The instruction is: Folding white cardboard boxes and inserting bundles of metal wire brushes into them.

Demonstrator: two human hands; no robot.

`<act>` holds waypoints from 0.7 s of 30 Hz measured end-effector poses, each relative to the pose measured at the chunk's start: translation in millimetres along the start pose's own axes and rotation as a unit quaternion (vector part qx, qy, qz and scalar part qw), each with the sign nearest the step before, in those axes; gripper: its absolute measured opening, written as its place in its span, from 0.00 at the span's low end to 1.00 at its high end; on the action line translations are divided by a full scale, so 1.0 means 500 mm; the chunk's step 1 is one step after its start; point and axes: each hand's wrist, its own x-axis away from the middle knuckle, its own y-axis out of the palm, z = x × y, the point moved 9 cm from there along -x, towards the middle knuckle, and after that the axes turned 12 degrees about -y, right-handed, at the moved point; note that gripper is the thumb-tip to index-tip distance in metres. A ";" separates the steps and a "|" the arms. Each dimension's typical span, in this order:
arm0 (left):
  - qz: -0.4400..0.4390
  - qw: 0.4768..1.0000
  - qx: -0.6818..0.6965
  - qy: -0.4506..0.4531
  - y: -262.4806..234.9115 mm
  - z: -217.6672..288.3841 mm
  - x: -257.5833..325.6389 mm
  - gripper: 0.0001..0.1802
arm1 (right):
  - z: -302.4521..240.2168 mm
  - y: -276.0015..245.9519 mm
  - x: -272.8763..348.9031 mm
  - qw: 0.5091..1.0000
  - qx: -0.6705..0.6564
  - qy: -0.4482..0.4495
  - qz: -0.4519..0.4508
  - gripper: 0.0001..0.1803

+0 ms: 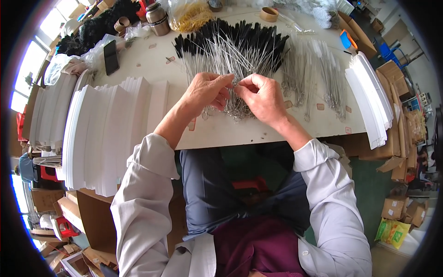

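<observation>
A wide pile of thin wire brushes with black bristle heads (240, 39) is fanned out on the white table, bristles away from me and looped wire ends (237, 111) toward me. Over the looped ends, my left hand (207, 92) is closed, thumb and forefinger pinched at wire brush handles. My right hand (263, 97) meets it there, also pinching at the wires, the fingertips of both hands close together. Exactly how many wires are between the fingers cannot be made out. More bundles of wire brushes with pale heads (325, 69) lie right of the pile.
Stacks of white folded card (108, 134) stand at the left, another white stack (369, 99) at the right edge. A phone (110, 57), a steel flask (158, 19), a bag of yellow ties (191, 16) and a tape roll (269, 14) lie farther back. Cardboard boxes (97, 221) surround the table.
</observation>
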 end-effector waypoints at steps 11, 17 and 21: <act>-0.023 0.992 0.122 -0.014 0.011 -0.015 0.000 0.13 | 0.001 -0.048 -0.096 0.965 0.225 -0.115 0.065 0.18; -0.024 0.993 0.115 -0.009 0.023 -0.018 -0.013 0.14 | 0.094 -0.011 -0.100 0.988 0.156 -0.019 -0.002 0.17; 0.024 0.996 0.083 -0.024 0.010 -0.028 -0.017 0.14 | 0.056 -0.022 -0.099 0.982 0.176 -0.063 0.008 0.15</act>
